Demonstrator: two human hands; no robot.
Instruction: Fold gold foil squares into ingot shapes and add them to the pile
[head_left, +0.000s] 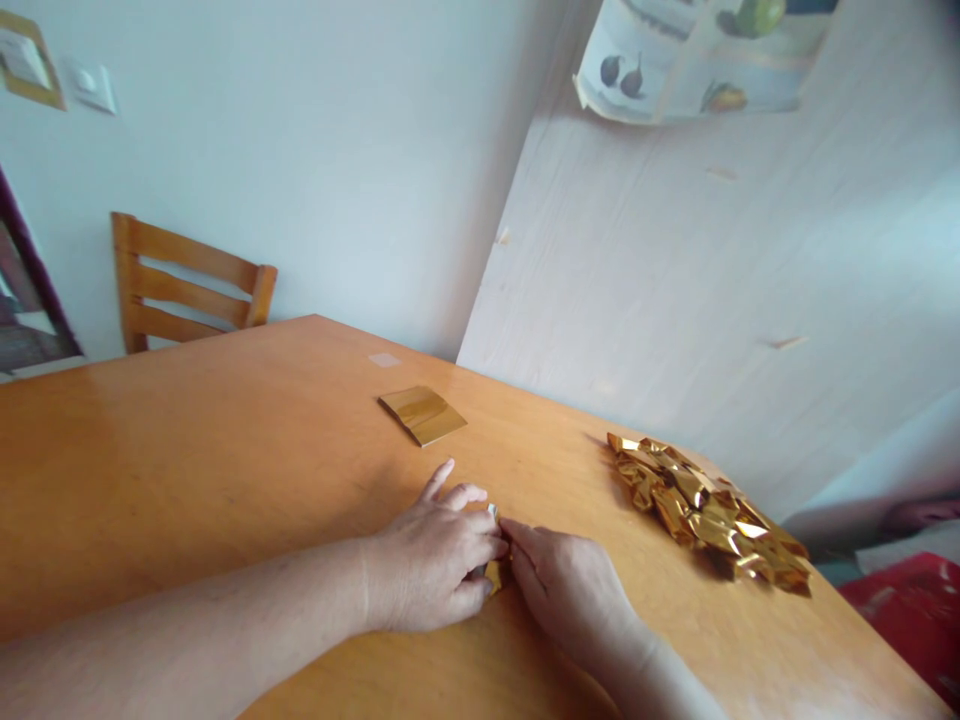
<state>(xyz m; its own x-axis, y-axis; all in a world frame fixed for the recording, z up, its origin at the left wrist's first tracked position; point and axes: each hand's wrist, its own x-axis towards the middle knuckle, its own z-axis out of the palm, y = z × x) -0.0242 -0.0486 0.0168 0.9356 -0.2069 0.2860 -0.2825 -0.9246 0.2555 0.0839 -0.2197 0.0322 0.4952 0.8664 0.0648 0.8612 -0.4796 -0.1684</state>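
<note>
Both hands meet low over the wooden table (300, 460), around a small piece of gold foil paper (496, 577). My left hand (435, 555) has its thumb and some fingers closed on the foil's left side, while other fingers stretch forward. From the right, my right hand (564, 580) pinches the same piece with its fingertips. Most of the foil is hidden under the fingers, so its shape cannot be made out. Beyond the hands lies a flat stack of gold foil sheets (424, 415).
A heap of folded gold foil pieces (709, 510) lies along the table's right side. A wooden chair (191, 280) stands behind the far left edge. The wall (360, 150) borders the back. Something red (907, 610) is beyond the right edge.
</note>
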